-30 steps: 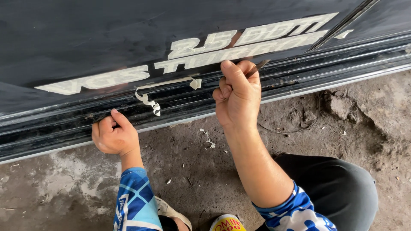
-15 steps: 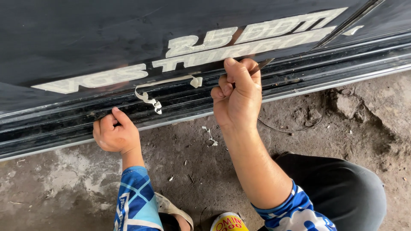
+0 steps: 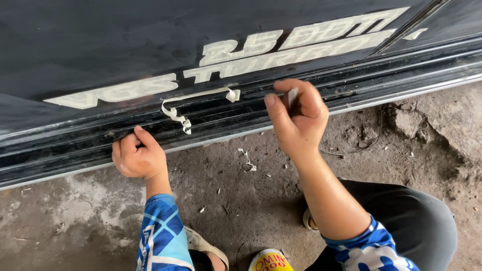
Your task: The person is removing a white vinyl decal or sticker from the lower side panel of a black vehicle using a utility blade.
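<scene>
**Hands working at a dark vehicle's lower panel**

The right hand is pinching a small pale blade between thumb and curled fingers, just right of the peeled sticker strip curling off the dark body panel. The left hand is resting loosely fisted against the sill, holding nothing visible.

i see a glossy black car body panel with pale cream decal lettering, a curled cream decal strip, blue-and-white patterned sleeves, and grey-brown concrete floor.
</scene>
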